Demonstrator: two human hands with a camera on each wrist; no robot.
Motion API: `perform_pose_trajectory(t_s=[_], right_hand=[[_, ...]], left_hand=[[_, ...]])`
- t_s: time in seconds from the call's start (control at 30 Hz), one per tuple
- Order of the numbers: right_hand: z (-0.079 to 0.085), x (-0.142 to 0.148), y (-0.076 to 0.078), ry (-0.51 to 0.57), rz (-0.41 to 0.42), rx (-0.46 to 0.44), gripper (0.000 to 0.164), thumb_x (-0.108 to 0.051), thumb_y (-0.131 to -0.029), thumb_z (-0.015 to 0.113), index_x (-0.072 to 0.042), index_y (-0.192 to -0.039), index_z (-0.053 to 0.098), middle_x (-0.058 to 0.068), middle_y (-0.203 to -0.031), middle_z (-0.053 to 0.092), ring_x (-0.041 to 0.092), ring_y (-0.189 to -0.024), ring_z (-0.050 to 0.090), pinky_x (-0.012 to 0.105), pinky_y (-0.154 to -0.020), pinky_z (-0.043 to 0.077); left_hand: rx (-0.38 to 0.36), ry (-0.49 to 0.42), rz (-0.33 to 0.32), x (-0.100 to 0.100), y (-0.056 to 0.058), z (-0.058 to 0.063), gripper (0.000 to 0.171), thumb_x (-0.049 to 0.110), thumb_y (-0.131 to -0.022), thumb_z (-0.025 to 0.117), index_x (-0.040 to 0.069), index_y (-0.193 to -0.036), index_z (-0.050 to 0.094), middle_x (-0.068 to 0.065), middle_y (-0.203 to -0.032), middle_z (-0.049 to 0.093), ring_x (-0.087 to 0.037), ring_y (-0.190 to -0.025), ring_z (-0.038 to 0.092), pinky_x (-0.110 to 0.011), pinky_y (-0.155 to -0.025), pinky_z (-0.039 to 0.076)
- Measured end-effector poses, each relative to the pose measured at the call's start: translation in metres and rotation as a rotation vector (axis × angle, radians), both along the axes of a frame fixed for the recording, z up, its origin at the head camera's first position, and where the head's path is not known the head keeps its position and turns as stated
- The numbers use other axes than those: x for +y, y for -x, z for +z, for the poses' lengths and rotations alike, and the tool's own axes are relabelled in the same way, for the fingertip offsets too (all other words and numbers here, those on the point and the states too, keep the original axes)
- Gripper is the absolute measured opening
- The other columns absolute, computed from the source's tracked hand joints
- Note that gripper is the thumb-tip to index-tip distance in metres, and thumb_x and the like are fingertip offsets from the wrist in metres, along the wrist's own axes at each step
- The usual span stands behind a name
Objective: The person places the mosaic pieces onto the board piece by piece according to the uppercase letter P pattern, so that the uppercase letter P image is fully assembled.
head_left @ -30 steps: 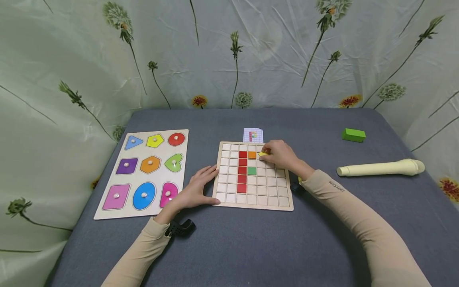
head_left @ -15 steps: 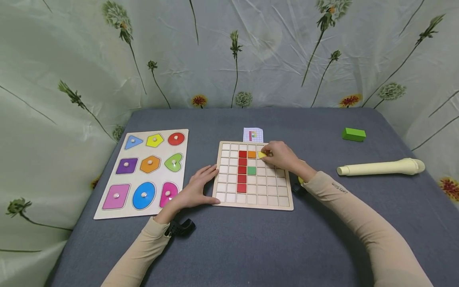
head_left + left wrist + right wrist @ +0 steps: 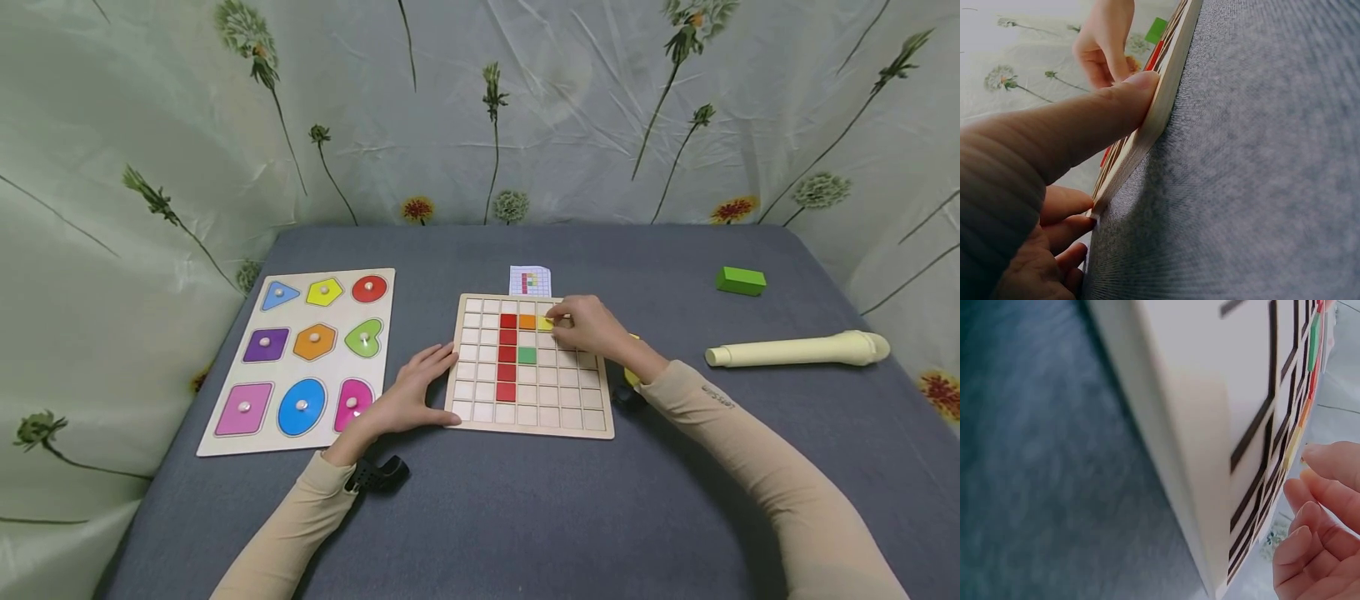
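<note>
A wooden grid board [image 3: 555, 421] lies mid-table, with a column of red tiles [image 3: 507, 356], an orange tile [image 3: 527, 322] and a green tile [image 3: 527, 356] in its cells. My right hand [image 3: 592, 327] pinches a yellow tile [image 3: 544, 324] at the cell right of the orange one. Its fingertips partly cover that tile. In the right wrist view a yellow tile [image 3: 1292, 447] shows at the board, close by thumb and forefinger. My left hand [image 3: 405, 398] rests spread against the board's left side, thumb [image 3: 1138, 87] on the near corner, fingers fairly straight.
A small pattern card [image 3: 529, 282] lies behind the board. To the left is a knobbed shape puzzle [image 3: 255, 446]. A green block [image 3: 741, 282] and a cream microphone-shaped object [image 3: 797, 351] lie to the right. Something yellow [image 3: 632, 367] is partly hidden by my right wrist.
The yellow tile has gone from tilted over the board to lined up with its cell beside the orange tile. My right hand has shifted slightly; the left stays put.
</note>
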State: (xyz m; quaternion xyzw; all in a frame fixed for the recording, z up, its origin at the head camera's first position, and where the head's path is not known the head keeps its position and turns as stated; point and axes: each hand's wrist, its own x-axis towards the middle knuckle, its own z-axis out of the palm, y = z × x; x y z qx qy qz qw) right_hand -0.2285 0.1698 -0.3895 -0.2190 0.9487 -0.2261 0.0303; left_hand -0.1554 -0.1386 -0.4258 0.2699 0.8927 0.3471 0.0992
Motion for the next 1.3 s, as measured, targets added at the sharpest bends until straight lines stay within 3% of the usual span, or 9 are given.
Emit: perform_pose_trajectory(t_s=[0.37,0.57,1.3], right_hand=[[0.004,0.027,-0.006,0.012,0.004,-0.005,0.026,-0.009,-0.086,0.060,0.000,-0.109,0.069,0.015,-0.095,0.068,0.015,-0.064,0.049,0.026,-0.061,0.039],[0.003,0.043,-0.009,-0.005,0.002,0.044,0.023,-0.008,-0.087,0.062,0.001,-0.107,0.069,0.016,-0.092,0.068,0.014,-0.062,0.048,0.027,-0.059,0.039],[0.003,0.083,-0.023,-0.052,-0.053,0.068,0.023,-0.003,-0.085,0.061,0.003,-0.105,0.068,0.019,-0.096,0.068,0.021,-0.072,0.057,0.034,-0.064,0.045]], left_hand=[[0.009,0.007,-0.002,0.000,0.000,0.000,0.092,0.028,-0.069,0.081,0.002,-0.143,0.035,-0.015,-0.154,0.027,-0.038,-0.142,0.018,-0.064,-0.109,0.017],[0.010,0.007,-0.001,-0.001,0.000,0.000,0.093,0.028,-0.069,0.082,0.001,-0.144,0.034,-0.016,-0.154,0.027,-0.038,-0.142,0.018,-0.064,-0.109,0.017],[0.000,0.006,0.000,0.000,0.000,0.000,0.093,0.029,-0.069,0.081,0.003,-0.144,0.034,-0.015,-0.155,0.027,-0.038,-0.143,0.017,-0.064,-0.109,0.016]])
